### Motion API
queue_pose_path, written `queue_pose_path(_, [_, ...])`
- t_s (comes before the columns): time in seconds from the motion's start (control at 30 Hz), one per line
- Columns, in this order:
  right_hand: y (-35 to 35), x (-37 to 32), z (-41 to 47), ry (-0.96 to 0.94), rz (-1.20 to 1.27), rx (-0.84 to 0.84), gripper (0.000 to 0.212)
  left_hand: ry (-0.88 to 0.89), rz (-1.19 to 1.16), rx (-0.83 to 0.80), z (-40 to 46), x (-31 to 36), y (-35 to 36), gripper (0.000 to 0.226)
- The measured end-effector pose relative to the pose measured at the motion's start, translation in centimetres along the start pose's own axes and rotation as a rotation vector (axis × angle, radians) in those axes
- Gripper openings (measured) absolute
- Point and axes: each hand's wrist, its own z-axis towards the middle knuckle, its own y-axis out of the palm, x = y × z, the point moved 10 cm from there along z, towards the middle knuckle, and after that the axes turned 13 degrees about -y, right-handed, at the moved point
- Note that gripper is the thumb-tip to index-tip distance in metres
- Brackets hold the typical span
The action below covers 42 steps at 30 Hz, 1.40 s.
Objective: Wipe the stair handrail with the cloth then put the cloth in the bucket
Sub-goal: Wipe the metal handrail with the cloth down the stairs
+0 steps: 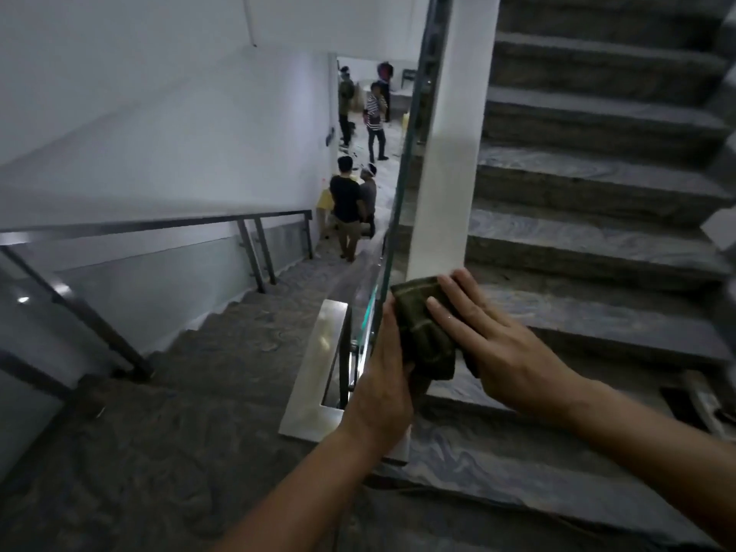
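Observation:
A folded olive-green cloth (424,332) is held between both hands at centre frame. My left hand (384,378) grips its lower left side with fingers curled around it. On the cloth's upper right side my right hand (498,344) lies with fingers spread flat. The cloth sits at the edge of a glass balustrade panel (402,185) beside a white post (450,161). A flat metal handrail end (318,360) shows just left of my left hand. No bucket is in view.
A stone stair flight (597,233) climbs at the right. Another flight (239,324) descends at centre left, bordered by a dark handrail with glass panels (159,224). Several people (350,205) stand on the floor below. A white wall fills the upper left.

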Motion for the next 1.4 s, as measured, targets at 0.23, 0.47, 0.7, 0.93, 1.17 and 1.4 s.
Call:
queue_pose_path(0.23, [3.6, -3.9, -3.0, 0.153, -0.002, 0.270, 0.047, -0.098, 0.114, -0.165, -0.5, -5.9, 2.8, 0.090])
queue_pose_path(0.47, [10.9, -5.6, -5.3, 0.277, -0.027, 0.324, 0.045, 0.142, 0.063, -0.482, -1.1, -9.4, 5.6, 0.060])
queue_pose_path(0.7, [18.7, -7.7, -7.7, 0.559, -0.120, 0.159, 0.052, 0.309, 0.283, -0.741, -3.5, -15.9, 7.0, 0.095])
queue_pose_path(0.93, [22.7, -10.5, -7.6, 0.935, 0.074, 0.006, 0.088, 0.418, 0.728, -0.973, -5.5, -18.7, 5.8, 0.079])
queue_pose_path(1.17, [26.3, -12.0, -9.1, 1.351, 0.102, -0.270, 0.061, 0.447, 0.913, -1.026, -7.8, -22.6, 5.2, 0.071])
queue_pose_path(1.4, [27.4, -12.6, -5.4, 1.317, 0.086, -0.227, 0.056, 0.535, 0.910, -0.898, -7.2, -24.8, 3.0, 0.064])
